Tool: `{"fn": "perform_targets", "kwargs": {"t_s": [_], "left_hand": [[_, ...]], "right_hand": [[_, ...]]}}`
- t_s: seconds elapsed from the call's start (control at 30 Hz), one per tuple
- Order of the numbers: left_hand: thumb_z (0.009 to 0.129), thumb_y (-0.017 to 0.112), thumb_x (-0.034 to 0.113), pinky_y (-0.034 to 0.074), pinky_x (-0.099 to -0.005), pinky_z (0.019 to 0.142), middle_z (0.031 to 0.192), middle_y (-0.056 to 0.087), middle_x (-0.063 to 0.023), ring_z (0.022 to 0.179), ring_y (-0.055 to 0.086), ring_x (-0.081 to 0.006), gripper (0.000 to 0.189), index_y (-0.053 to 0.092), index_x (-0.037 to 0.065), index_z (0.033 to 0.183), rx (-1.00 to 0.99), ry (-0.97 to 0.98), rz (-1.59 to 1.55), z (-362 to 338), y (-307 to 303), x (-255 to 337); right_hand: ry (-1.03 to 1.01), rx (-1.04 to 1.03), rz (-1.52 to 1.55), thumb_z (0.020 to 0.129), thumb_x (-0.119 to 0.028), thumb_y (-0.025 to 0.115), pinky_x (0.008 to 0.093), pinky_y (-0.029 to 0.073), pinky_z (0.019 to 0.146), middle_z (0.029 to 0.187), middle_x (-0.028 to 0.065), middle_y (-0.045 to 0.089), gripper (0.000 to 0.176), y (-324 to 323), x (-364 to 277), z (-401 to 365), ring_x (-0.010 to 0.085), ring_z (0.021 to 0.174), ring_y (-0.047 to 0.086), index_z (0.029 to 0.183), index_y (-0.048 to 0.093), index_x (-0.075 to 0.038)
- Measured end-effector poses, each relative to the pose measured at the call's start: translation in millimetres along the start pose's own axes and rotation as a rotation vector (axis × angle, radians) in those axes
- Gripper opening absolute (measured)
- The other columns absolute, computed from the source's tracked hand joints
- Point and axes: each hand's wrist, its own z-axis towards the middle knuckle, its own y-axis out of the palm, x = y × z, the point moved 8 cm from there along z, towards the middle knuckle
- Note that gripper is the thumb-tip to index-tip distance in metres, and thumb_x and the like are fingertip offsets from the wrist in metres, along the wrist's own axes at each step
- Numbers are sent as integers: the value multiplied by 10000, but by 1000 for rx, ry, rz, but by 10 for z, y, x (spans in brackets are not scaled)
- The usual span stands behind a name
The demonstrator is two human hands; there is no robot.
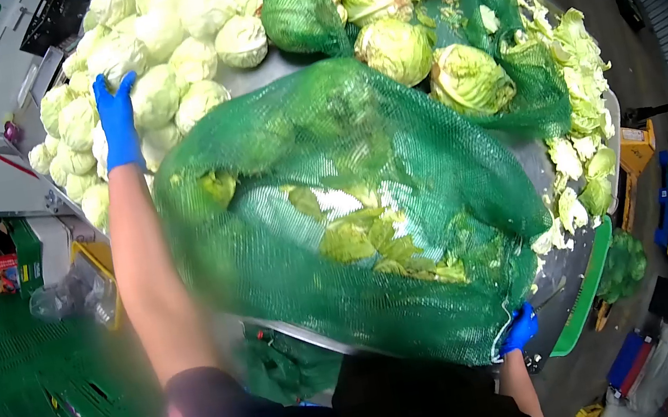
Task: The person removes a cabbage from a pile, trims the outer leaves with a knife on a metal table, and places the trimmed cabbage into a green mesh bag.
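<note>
My left hand (119, 120), in a blue glove, reaches out to a heap of pale trimmed cabbages (185, 14), thumb and fingers apart against them. A large green mesh bag (313, 299) lies across the table in front of me, with cabbages and loose leaves (356, 240) showing through the netting. Near its lower right corner, my gloved right hand (521, 329) is closed on the edge of the bag beside a white drawstring (503, 326). A thin blade-like piece (550, 294) shows just above that hand.
More untrimmed cabbages (396, 50) sit on a second opened net (538, 89) at the back. Cut leaves (580, 82) line the right edge of the metal table (568, 276). A green crate (591, 286) stands against that side. Crates and a plastic bag (72, 293) are at the left.
</note>
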Motion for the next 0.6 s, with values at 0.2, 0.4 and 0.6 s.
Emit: {"fn": "perform_targets", "kwargs": {"t_s": [0.2,0.4,0.6], "left_hand": [[840,711,303,410,-345,1027,1313,575,-167,1174,567,-229,665,484,-46,1358,-133,-216,-206,-1009,-239,787],[888,674,239,437,-397,991,1227,623,-138,1139,588,-278,420,595,48,1254,-855,294,200,-3230,271,1691],[866,699,248,351,-440,1077,1359,516,-195,1276,468,-356,545,517,30,1332,-444,405,280,-3357,-370,1644]], "right_hand": [[97,-40,174,912,-211,569,257,267,367,538,-12,463,271,64,-45,-115,81,385,370,659,509,-136],[88,-112,245,907,-197,565,252,268,369,510,-21,438,296,69,-7,-119,77,375,364,629,477,-144],[98,-212,155,904,-225,550,256,274,386,491,-14,438,320,99,-159,-205,89,384,375,602,486,-138]]}}
